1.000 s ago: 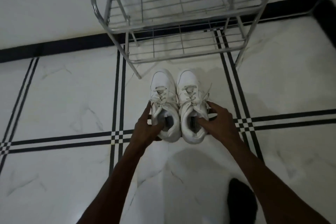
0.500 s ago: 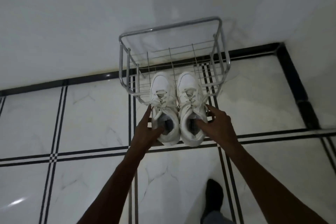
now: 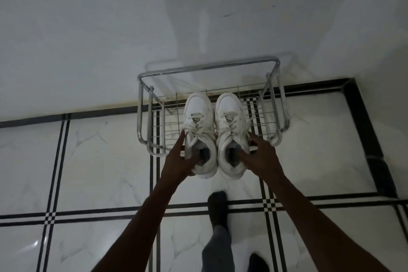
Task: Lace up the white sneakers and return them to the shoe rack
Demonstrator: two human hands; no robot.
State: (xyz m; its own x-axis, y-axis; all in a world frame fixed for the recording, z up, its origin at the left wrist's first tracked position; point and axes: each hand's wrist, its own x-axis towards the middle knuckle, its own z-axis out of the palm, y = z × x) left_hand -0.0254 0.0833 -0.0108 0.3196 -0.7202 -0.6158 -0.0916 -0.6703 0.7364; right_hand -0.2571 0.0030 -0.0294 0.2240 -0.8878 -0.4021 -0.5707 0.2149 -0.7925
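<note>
Two white laced sneakers are held side by side, toes pointing away from me, above the chrome wire shoe rack (image 3: pixel 207 68). My left hand (image 3: pixel 178 161) grips the left sneaker (image 3: pixel 197 117) at its collar, thumb inside the opening. My right hand (image 3: pixel 259 157) holds the right sneaker (image 3: pixel 229 115) the same way at its heel opening. The toes hang over the rack's top wire shelf; the heels stick out past its front rail. I cannot tell whether the soles touch the shelf.
The rack stands against a white wall (image 3: pixel 110 28) near a corner on the right. The floor (image 3: pixel 99 161) is white marble tile with black stripes and a black border. My leg and dark-socked foot (image 3: pixel 217 205) stand just below the shoes.
Both hands lifted the pair off the floor and carried it up over the rack's top shelf. The view rose, so the rack now looks smaller and lies below me.
</note>
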